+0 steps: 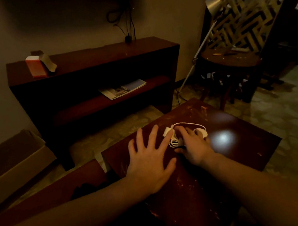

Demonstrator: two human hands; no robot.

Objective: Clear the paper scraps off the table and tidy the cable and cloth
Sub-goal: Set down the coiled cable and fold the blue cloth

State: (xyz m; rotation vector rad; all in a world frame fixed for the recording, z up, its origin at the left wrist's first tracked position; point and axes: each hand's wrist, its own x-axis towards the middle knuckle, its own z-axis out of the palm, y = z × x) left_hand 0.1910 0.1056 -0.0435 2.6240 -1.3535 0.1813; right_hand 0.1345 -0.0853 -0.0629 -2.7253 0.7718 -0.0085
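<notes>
White cable (185,124): loosely coiled on surface (248,147). Right hand (194,145): fingers (184,133) curled over coil, apparently bunching loops. Left hand (149,162): flat, splayed, gripping nothing, index tip at plug (167,130), likely steadying it.

An orange box (36,67) stands on a dark console (114,53), magazines (122,89) on its lower shelf (88,107). A cardboard box (10,163) sits left, a lamp (214,6) right.

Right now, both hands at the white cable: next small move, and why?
Probably draw the loose loop in toward the coil with the right hand. The left hand lies flat, its index finger at the white plug; the right hand rests on the coil, and the loop lies spread on the table.
</notes>
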